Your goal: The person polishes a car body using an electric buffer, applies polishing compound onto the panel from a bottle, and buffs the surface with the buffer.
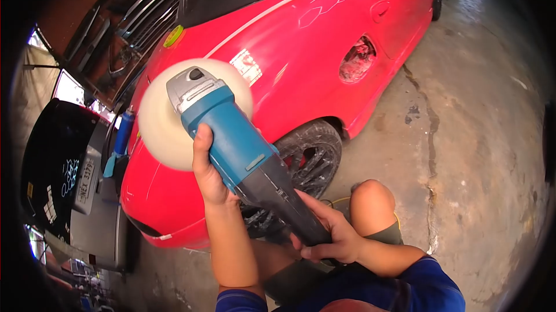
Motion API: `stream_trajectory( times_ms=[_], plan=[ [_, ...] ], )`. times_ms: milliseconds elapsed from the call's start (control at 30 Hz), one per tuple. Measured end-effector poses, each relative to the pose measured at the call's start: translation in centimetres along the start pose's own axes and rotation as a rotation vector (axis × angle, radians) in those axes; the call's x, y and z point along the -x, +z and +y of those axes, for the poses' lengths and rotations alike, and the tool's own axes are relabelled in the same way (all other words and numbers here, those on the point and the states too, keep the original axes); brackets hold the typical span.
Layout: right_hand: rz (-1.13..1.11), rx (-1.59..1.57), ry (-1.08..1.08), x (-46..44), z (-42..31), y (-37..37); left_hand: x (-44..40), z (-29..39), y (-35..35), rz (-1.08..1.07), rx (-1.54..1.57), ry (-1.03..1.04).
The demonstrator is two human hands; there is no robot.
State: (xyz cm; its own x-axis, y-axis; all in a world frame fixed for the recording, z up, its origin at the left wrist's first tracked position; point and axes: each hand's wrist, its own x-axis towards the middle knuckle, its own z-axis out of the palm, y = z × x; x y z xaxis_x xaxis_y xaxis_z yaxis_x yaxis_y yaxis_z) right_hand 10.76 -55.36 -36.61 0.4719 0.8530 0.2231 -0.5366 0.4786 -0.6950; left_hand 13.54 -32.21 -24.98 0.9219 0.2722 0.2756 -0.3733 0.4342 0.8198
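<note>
A blue and black power polisher (231,138) with a grey metal head lies diagonally across the middle of the view. Its round cream pad (165,126) is over the red car's (289,51) rear corner; the pad's face and any contact with the paint are hidden. My left hand (211,167) grips the blue body from the left side, thumb along it. Around the black rear handle, near my knee, my right hand (330,231) is wrapped.
Below the red panel is a dusty wheel (307,161). A blue bottle (123,132) and a yellow-green round item (173,36) are at the left. Beyond stands a dark vehicle (52,167). Cracked concrete floor (463,155) spans the right.
</note>
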Motion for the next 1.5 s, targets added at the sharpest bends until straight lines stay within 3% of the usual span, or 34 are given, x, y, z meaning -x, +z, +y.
stream_trajectory(
  times_ms=[367, 567, 700, 1067, 1200, 1333, 1500],
  plan=[
    [-0.054, 0.063, 0.032, -0.2, 1.6, 0.9, 2.4, 1.4, -1.7, 0.053, -0.044, 0.063],
    [-0.229, 0.110, 0.122, -0.7, 1.8, 1.4, 4.2, 1.9, -3.2, 0.047, -0.024, 0.056],
    [-0.212, 0.080, -0.002, -3.5, 2.4, 2.0, 5.9, 1.8, -4.5, 0.105, -0.055, 0.065],
    [-0.169, 0.088, 0.160, -6.8, 0.7, 3.8, 6.8, 2.5, -4.8, 0.183, -0.042, 0.135],
    [-0.139, 0.163, 0.044, -7.1, 1.2, 3.3, 5.7, 2.1, -4.5, 0.121, -0.043, 0.108],
    [-0.108, 0.104, 0.086, -6.6, -0.5, 2.6, 3.8, 1.4, -3.5, 0.061, -0.028, 0.090],
    [-0.205, 0.060, 0.017, -4.5, -2.0, 1.5, 0.9, 1.4, -1.9, -0.017, 0.014, 0.040]
  ],
)
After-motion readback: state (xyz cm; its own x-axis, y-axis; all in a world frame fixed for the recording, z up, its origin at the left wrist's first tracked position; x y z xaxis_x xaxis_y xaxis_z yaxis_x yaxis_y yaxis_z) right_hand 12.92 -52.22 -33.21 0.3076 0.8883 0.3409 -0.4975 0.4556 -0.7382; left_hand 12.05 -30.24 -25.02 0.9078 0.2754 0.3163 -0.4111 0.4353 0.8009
